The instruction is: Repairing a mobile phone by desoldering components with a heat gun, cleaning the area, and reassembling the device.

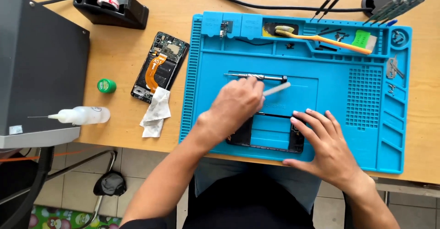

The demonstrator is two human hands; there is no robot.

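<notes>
Here the frame point(270, 137), a thin black phone bezel with nothing in its middle, lies near the front edge of the blue mat point(339, 114), at its centre. It looks light, stiff along its rails yet easy to bend or crack, so it is best held flat by the side rails rather than pinched at a corner. The right hand point(327, 148) does that: fingers spread wide and flat, tips pressing the frame's right rail. The left hand point(236, 105) is curled around a pale, flat spudger point(277, 89), gripping its near end between thumb and fingers above the frame's top rail. A screwdriver point(256, 77) lies just behind, untouched. An opened phone point(160, 66) rests off the mat's left edge.
</notes>
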